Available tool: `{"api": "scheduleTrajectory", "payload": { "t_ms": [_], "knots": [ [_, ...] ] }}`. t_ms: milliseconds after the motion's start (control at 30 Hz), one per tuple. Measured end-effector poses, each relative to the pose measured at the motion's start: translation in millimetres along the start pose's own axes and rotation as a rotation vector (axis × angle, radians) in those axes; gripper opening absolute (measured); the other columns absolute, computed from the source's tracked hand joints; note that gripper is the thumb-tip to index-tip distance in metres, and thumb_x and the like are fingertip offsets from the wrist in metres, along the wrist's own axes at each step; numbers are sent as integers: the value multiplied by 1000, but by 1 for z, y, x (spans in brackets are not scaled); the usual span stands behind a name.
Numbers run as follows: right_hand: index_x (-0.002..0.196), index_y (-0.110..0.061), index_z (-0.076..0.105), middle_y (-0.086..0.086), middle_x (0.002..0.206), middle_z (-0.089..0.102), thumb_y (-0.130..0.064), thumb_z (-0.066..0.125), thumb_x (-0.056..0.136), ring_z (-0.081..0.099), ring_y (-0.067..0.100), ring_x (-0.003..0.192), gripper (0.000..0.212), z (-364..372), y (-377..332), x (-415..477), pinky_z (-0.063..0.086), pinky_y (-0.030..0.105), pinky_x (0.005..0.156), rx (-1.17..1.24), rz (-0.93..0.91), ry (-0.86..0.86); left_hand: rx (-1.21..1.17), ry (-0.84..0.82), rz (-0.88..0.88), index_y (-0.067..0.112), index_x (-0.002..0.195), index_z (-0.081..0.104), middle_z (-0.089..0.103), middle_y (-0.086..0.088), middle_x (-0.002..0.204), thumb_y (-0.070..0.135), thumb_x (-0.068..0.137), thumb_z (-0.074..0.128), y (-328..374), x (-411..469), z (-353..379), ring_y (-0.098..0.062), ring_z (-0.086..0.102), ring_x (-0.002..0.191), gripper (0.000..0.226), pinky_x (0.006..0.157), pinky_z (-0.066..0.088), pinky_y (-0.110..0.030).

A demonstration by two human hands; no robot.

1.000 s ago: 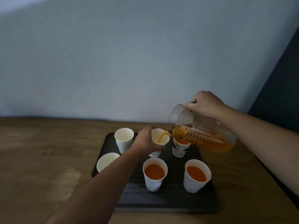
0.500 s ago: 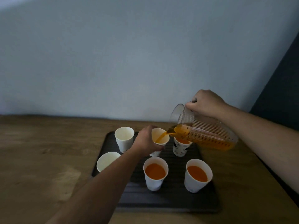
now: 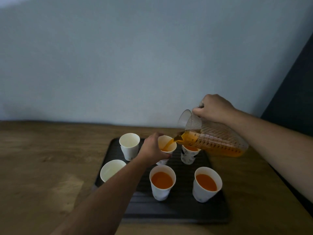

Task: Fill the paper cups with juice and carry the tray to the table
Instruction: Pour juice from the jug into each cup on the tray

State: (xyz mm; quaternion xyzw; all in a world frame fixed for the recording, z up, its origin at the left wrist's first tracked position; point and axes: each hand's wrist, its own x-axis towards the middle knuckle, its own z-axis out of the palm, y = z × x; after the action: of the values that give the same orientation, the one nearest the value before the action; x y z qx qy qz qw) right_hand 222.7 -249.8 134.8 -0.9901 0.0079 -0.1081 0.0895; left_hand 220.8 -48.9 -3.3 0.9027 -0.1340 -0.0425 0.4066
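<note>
The right hand (image 3: 213, 107) was closed in a fist around the top of a clear ribbed pitcher (image 3: 218, 139), tipped so that orange juice (image 3: 169, 143) ran from its spout into the middle back cup (image 3: 167, 150). The left hand (image 3: 153, 149) gripped that cup's side, fingers wrapped around it. On the dark tray (image 3: 177, 212), on a wooden counter (image 3: 42, 167), 3 cups held juice: front middle cup (image 3: 162, 192), front right cup (image 3: 203, 192) and back right cup (image 3: 188, 157). The 2 left cups, back (image 3: 129, 150) and front (image 3: 110, 170), were empty.
</note>
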Motion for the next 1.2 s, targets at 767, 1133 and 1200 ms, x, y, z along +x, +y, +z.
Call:
{"api": "scheduleTrajectory", "payload": {
  "t_ms": [767,1133,1200],
  "knots": [
    [47,-16,44,-1,46,38,-35,59,83,36,17,44,44,0,-3,5,25,27,50,-5,1,-9,-7,-13,-39,21,137,42,52,0,137,26,66,85,-6,6,4,-21,48,126,83,101,46,-40],
    [47,-17,45,-1,46,37,-36,59,84,35,16,43,44,0,-3,7,26,27,50,20,0,-12,-10,-2,-47,23,135,43,53,0,136,28,66,86,-11,5,7,-21,49,125,82,100,45,-38],
    [46,-17,43,-2,45,36,-34,59,83,33,16,42,45,-1,-2,6,25,27,50,27,-5,-12,-12,-1,-45,23,135,42,53,0,136,27,66,86,-12,4,6,-21,49,126,82,100,45,-39]
  ]
}}
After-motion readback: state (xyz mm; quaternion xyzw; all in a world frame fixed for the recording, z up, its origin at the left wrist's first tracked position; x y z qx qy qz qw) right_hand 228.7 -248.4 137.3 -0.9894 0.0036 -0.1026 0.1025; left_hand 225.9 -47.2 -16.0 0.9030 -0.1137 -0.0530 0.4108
